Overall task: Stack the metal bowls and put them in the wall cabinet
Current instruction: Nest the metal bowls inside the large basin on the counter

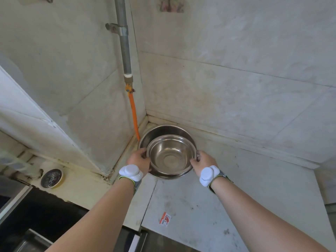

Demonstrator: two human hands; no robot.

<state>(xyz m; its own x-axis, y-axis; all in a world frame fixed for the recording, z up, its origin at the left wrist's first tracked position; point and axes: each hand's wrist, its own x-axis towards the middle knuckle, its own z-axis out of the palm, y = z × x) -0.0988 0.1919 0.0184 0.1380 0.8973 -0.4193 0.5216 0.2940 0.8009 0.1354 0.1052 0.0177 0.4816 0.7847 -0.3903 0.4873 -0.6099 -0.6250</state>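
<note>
A smaller metal bowl sits nested inside a larger metal bowl in the corner of the pale countertop. My left hand grips the left side of the bowls at the rim. On the opposite side, my right hand holds the right rim. Both wrists wear white devices on straps. The wall cabinet is not clearly identifiable; a white panel juts out at the left.
A grey pipe with an orange hose runs down the wall corner behind the bowls. A small round dish lies on the ledge at the left. A small red and white packet lies on the countertop. A dark stove surface lies lower left.
</note>
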